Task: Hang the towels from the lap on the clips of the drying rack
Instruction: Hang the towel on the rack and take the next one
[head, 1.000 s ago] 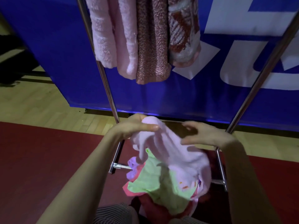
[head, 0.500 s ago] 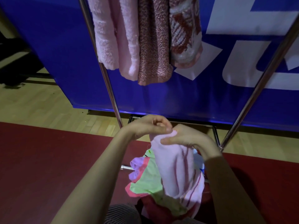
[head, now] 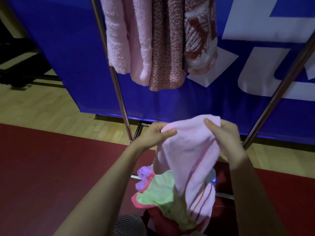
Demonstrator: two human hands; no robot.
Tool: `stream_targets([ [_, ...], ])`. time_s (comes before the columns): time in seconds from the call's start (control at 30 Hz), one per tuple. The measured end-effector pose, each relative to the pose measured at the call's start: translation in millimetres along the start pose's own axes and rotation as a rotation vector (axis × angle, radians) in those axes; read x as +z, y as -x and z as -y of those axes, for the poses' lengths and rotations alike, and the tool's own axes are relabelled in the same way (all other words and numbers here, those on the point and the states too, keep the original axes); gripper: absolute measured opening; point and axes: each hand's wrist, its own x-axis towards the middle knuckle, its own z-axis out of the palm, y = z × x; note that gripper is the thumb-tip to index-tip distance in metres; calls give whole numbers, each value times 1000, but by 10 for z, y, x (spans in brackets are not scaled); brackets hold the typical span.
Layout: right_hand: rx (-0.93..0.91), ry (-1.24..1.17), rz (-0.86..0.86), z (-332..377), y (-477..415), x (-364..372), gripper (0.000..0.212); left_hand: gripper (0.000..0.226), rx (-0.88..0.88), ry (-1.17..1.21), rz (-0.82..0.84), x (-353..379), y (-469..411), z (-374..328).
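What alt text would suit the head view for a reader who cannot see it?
The left hand and right hand pinch the top edge of a pink towel, holding it up over a pile of coloured towels on the lap. Behind, hung towels dangle between the poles of a metal rack, before a blue banner.

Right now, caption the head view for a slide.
The left hand and right hand pinch the pink towel above the lap pile, below hanging towels on the drying rack.
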Motion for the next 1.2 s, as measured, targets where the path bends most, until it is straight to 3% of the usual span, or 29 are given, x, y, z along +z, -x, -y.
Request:
stream_targets([
  [0.1, -69, 404, 17, -38, -90, -51, 22, 34, 61, -120, 139, 17, -28, -148],
  [0.17, -119, 360, 40, 26, -102, -25, 33, 16, 99, -223, 257, 60, -42, -240],
  [0.3, -145, -19, 651, 95, -30, 129, 81, 12, 121, -339, 402, 144, -81, -347],
  [0.37, -62, 74, 843, 78, 29, 206, 65, 12, 155, -357, 376, 149, -88, -369],
  [0.4, -38, 189, 890, 51, 36, 226, 49, 13, 152, -348, 367, 139, -82, -373],
  [0.5, -52, 519, 960, -20, 9, 189, 31, 15, 96, -331, 342, 96, -46, -389],
  [0.57, -62, 677, 896, -28, -18, 137, 13, 15, 87, -372, 314, 81, -38, -400],
  [0.67, -64, 792, 694, -6, -68, 57, 24, 23, 4, -472, 303, 43, -30, -414],
  [0.77, -39, 760, 585, 53, -120, -60, 31, 15, -163, -613, 419, -75, -21, -356],
  [0.87, -58, 864, 455, 39, -182, -215, 20, 14, -353, -835, 532, -191, 3, -249],
  [0.97, -79, 901, 280, 73, -156, -336, 14, 15, -434, -872, 560, -328, 53, -187],
  [1.07, -107, 921, 138, 117, -127, -382, 15, 21, -384, -754, 375, -458, 66, -55],
  [1.2, -86, 994, -16, -19, -163, -414, 23, 33, -192, -371, -131, -514, 38, 58],
])
